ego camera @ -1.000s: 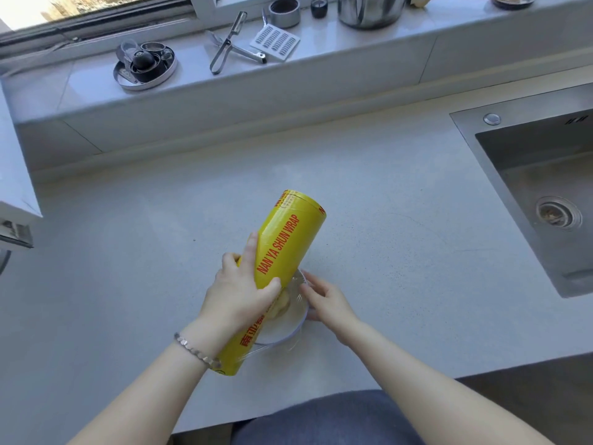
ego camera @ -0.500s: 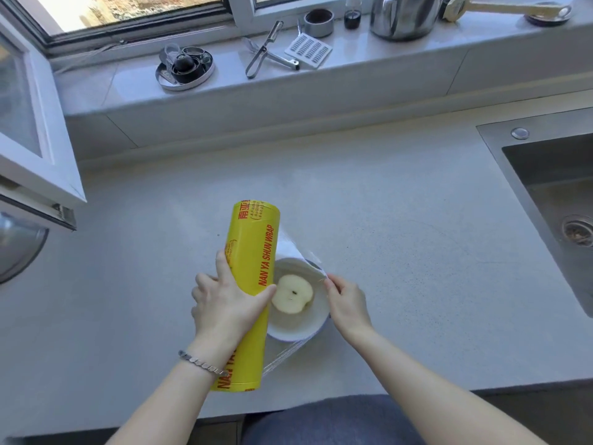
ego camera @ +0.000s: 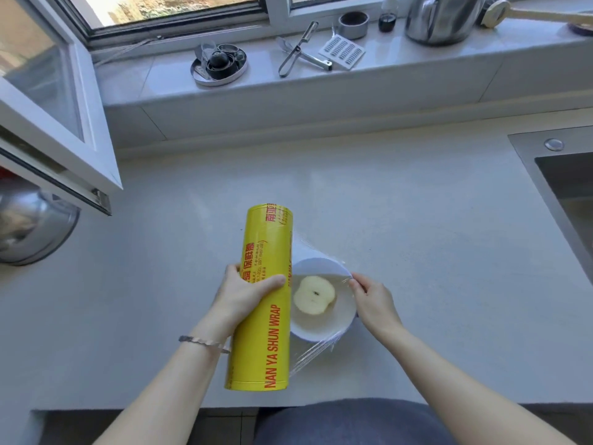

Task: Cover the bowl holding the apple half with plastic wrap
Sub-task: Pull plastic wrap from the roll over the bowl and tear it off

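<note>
A white bowl [ego camera: 321, 329] sits on the pale counter near its front edge, with a cut apple half [ego camera: 313, 295] lying face up inside. A long yellow plastic wrap roll [ego camera: 261, 332] lies just left of the bowl, gripped around its middle by my left hand [ego camera: 247, 292]. A clear sheet of film [ego camera: 316, 350] stretches from the roll across the bowl. My right hand [ego camera: 373, 305] pinches the film's edge at the bowl's right rim.
A steel sink [ego camera: 564, 200] is set into the counter at the right. An open window sash [ego camera: 54, 123] juts over the counter's left side above a steel bowl [ego camera: 29, 226]. The sill holds a kettle [ego camera: 442, 17], peeler [ego camera: 296, 49], grater [ego camera: 341, 53] and a round tin [ego camera: 219, 62].
The roll has swung from tilted over the bowl to lying left of it, uncovering the apple half. Film is now drawn across the bowl, with my right hand at its right rim.
</note>
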The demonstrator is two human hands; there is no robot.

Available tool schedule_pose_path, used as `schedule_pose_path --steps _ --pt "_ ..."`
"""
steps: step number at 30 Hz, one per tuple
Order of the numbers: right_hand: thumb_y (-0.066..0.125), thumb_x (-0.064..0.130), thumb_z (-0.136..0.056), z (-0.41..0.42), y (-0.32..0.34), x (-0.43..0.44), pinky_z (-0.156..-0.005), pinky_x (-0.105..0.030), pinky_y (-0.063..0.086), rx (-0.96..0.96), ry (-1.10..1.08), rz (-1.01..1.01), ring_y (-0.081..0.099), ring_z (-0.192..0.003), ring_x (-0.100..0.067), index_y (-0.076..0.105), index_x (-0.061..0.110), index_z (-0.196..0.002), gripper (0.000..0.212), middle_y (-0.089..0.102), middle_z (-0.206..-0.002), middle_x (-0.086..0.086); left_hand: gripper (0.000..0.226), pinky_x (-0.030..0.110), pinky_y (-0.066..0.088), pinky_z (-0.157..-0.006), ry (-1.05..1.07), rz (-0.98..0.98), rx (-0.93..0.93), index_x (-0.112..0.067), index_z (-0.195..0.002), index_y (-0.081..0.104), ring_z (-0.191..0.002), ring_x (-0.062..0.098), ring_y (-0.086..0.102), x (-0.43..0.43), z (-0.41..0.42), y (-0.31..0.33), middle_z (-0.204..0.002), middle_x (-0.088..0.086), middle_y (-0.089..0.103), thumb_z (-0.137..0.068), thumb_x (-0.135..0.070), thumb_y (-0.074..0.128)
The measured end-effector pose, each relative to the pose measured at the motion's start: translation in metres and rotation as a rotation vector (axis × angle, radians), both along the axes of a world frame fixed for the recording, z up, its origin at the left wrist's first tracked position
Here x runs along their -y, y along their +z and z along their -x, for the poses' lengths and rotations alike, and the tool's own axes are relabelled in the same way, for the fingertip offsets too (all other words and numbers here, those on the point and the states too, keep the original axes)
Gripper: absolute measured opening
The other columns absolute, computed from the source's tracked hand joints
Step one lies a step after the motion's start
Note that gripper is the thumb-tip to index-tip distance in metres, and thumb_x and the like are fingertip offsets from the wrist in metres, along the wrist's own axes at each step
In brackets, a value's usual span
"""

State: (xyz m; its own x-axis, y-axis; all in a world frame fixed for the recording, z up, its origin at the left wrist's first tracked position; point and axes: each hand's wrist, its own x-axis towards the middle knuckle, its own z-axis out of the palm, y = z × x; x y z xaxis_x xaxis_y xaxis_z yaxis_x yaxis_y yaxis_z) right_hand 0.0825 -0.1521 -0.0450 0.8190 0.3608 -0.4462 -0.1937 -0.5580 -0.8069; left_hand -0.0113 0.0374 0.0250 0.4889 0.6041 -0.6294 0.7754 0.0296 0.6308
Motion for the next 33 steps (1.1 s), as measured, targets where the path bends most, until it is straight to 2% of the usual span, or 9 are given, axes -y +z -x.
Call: schedule_pose_path --steps 4,7,9,11,15,21,28,31,33 --pt "0.043 0.012 -0.092 -0.003 0.002 0.005 -0.085 -0.044 0.051 0.012 0.014 0.022 0.062 -0.096 -0.025 0.067 0.015 -0.108 0.029 0.070 -0.100 -0.006 0.107 0.047 0.043 -0.094 -0.144 -0.360 -0.249 -0.019 -0.139 0.019 -0.121 0.036 0.045 0.004 0.009 -0.012 -0.131 0.016 0.046 -0.058 -0.063 0.073" --pt "0.043 0.011 -0.093 -0.006 0.003 0.013 -0.081 -0.028 0.042 0.036 0.032 0.048 0.060 -0.101 -0.021 0.066 0.012 -0.109 0.028 0.070 -0.107 -0.007 0.098 0.049 0.044 -0.098 -0.075 -0.166 -0.182 -0.022 -0.137 0.026 -0.119 0.035 0.048 0.013 0.016 -0.022 -0.130 0.015 0.049 -0.061 -0.071 0.062" --pt "0.042 0.011 -0.093 -0.012 0.006 0.022 -0.079 -0.024 0.037 0.040 0.023 0.065 0.058 -0.102 -0.018 0.066 0.012 -0.109 0.028 0.069 -0.108 -0.006 0.068 0.043 0.053 -0.083 0.073 0.068 -0.046 -0.024 -0.132 0.034 -0.102 0.027 0.060 0.017 0.018 -0.026 -0.118 0.009 0.059 -0.077 -0.057 0.059" --pt "0.042 0.011 -0.094 -0.017 0.008 0.031 -0.079 -0.021 0.035 0.040 0.029 0.076 0.056 -0.099 -0.014 0.065 0.011 -0.110 0.028 0.068 -0.108 -0.004 0.058 0.032 0.053 -0.065 0.146 0.227 0.029 -0.023 -0.131 0.030 -0.088 0.020 0.064 0.020 0.019 -0.029 -0.104 0.003 0.062 -0.084 -0.038 0.061" --pt "0.042 0.012 -0.094 -0.025 0.010 0.046 -0.084 -0.022 0.035 0.034 0.034 0.082 0.054 -0.099 -0.011 0.065 0.013 -0.111 0.029 0.067 -0.109 -0.001 0.082 0.044 0.054 -0.084 0.109 0.269 0.047 -0.022 -0.140 0.021 -0.098 0.026 0.063 0.027 0.015 -0.036 -0.118 0.007 0.058 -0.076 -0.034 0.071" --pt "0.041 0.010 -0.093 -0.028 0.012 0.056 -0.080 -0.022 0.035 0.048 0.031 0.099 0.055 -0.097 -0.013 0.065 0.013 -0.109 0.029 0.066 -0.102 0.000 0.092 0.041 0.048 -0.093 -0.029 -0.022 0.044 -0.030 -0.140 0.019 -0.111 0.027 0.056 0.033 0.010 -0.036 -0.132 0.006 0.053 -0.070 -0.040 0.076" --pt "0.040 0.009 -0.093 -0.032 0.011 0.061 -0.081 -0.024 0.037 0.055 0.034 0.125 0.056 -0.096 -0.015 0.066 0.015 -0.107 0.029 0.068 -0.104 -0.003 0.108 0.047 0.046 -0.090 -0.154 -0.352 -0.265 -0.038 -0.143 -0.002 -0.111 0.041 0.051 0.025 0.017 -0.041 -0.126 0.019 0.040 -0.064 -0.066 0.066" --pt "0.038 0.009 -0.092 -0.035 0.010 0.056 -0.081 -0.029 0.040 0.052 -0.010 0.236 0.056 -0.100 -0.023 0.063 0.014 -0.109 0.030 0.067 -0.110 -0.009 0.110 0.043 0.048 -0.083 -0.245 -0.416 -0.308 -0.035 -0.143 -0.011 -0.107 0.040 0.053 0.028 0.016 -0.046 -0.123 0.020 0.040 -0.065 -0.074 0.056" --pt "0.038 0.006 -0.089 -0.039 0.013 0.044 -0.092 -0.035 0.040 0.030 -0.022 0.393 0.051 -0.114 -0.029 0.055 0.012 -0.121 0.037 0.057 -0.126 -0.014 0.111 0.040 0.049 -0.079 -0.292 -0.463 -0.325 -0.031 -0.143 -0.015 -0.105 0.037 0.053 0.032 0.015 -0.046 -0.123 0.019 0.038 -0.067 -0.075 0.052"
